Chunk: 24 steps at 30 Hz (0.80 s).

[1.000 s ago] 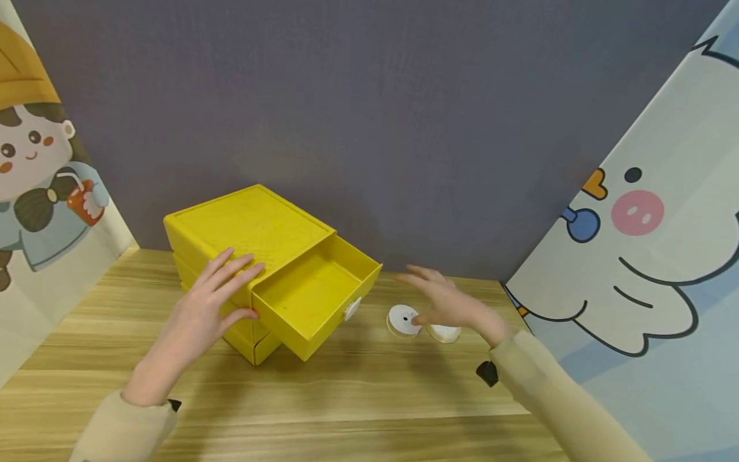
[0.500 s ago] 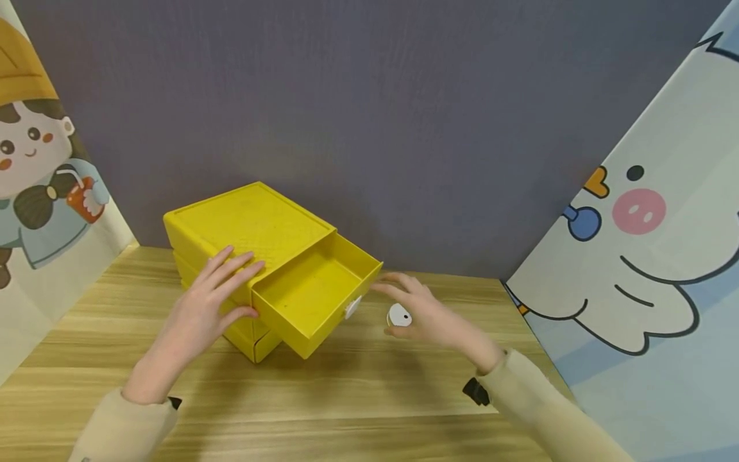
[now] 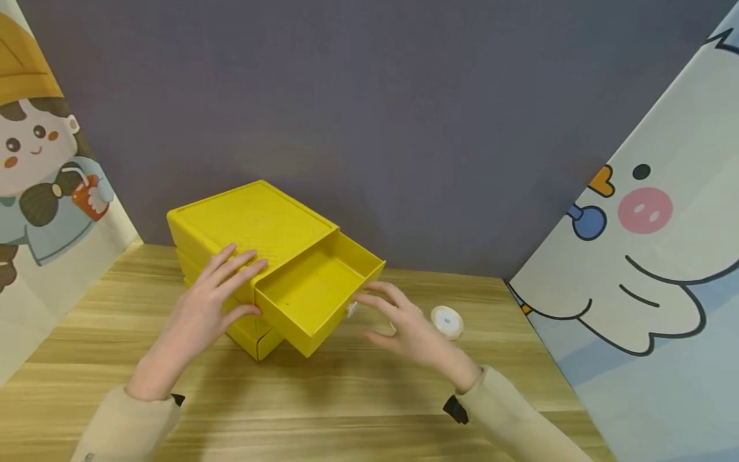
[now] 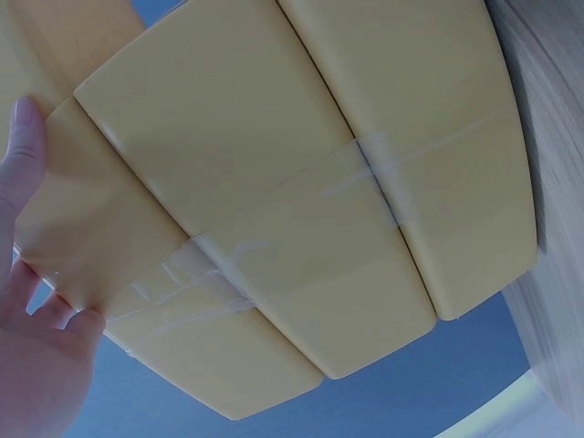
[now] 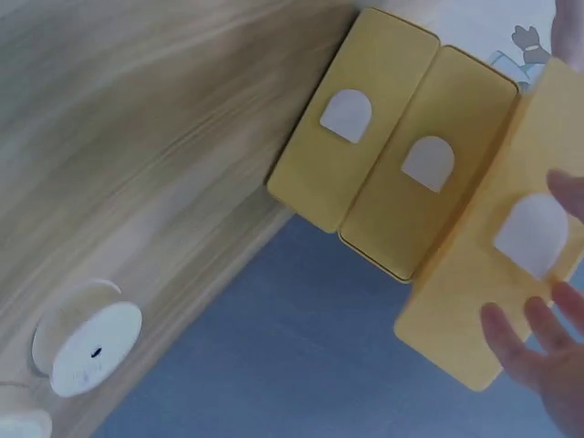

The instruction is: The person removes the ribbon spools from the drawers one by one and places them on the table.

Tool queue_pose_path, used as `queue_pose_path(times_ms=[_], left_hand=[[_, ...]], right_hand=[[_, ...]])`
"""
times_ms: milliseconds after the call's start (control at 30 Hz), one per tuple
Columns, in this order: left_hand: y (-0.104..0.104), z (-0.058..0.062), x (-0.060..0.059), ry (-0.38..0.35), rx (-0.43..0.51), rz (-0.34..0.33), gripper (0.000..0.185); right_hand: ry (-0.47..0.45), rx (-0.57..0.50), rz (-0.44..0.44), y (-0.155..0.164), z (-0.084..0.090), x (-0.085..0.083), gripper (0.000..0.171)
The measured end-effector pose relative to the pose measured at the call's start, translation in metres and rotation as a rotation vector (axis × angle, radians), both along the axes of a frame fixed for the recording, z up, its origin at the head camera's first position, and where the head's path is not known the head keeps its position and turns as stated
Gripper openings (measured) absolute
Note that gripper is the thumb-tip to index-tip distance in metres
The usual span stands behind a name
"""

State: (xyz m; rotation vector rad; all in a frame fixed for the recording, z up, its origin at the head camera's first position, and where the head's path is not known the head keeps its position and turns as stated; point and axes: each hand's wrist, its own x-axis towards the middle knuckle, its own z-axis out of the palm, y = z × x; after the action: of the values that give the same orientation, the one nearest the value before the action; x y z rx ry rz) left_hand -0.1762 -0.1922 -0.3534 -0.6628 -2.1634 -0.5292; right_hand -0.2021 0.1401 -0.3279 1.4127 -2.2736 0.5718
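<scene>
A yellow drawer cabinet (image 3: pixel 248 221) stands on the wooden table (image 3: pixel 358 398), its top drawer (image 3: pixel 314 292) pulled out and bare inside. My left hand (image 3: pixel 228 285) rests flat on the cabinet's top front corner, thumb against the side; in the left wrist view the left hand (image 4: pixel 32 310) touches the taped yellow cabinet (image 4: pixel 274 182). My right hand (image 3: pixel 389 317) hovers with straight fingers just beside the drawer's white handle (image 3: pixel 351 310), holding nothing. The right wrist view shows its fingertips (image 5: pixel 538 342) next to that handle (image 5: pixel 534 235). A white spool (image 3: pixel 447 321) lies right of the hand.
Two lower drawers (image 5: pixel 383 146) are closed. A second spool (image 5: pixel 23 424) peeks in beside the first spool (image 5: pixel 87 347). A grey backdrop (image 3: pixel 375 115) rises behind the table, with cartoon panels at the left (image 3: pixel 40 167) and right (image 3: pixel 652 244).
My right hand has moved left, away from the white spools to the front of the open drawer. One spool now lies uncovered. The left hand has stayed on the cabinet.
</scene>
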Motion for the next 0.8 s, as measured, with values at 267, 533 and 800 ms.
queue_pose_path(times_ms=[267,533,800], left_hand=[[0.0,0.0,-0.001,-0.006,0.007,-0.007,0.068],[0.0,0.002,-0.001,-0.012,0.003,-0.007,0.069],[0.001,0.002,-0.001,-0.012,-0.005,-0.01,0.069]], right_hand=[[0.204,-0.08,0.02,-0.011,-0.022,-0.007,0.057],[0.439,-0.122,-0.034,-0.022,-0.036,-0.013,0.048],[0.459,-0.203,-0.064,-0.031,-0.04,-0.017,0.031]])
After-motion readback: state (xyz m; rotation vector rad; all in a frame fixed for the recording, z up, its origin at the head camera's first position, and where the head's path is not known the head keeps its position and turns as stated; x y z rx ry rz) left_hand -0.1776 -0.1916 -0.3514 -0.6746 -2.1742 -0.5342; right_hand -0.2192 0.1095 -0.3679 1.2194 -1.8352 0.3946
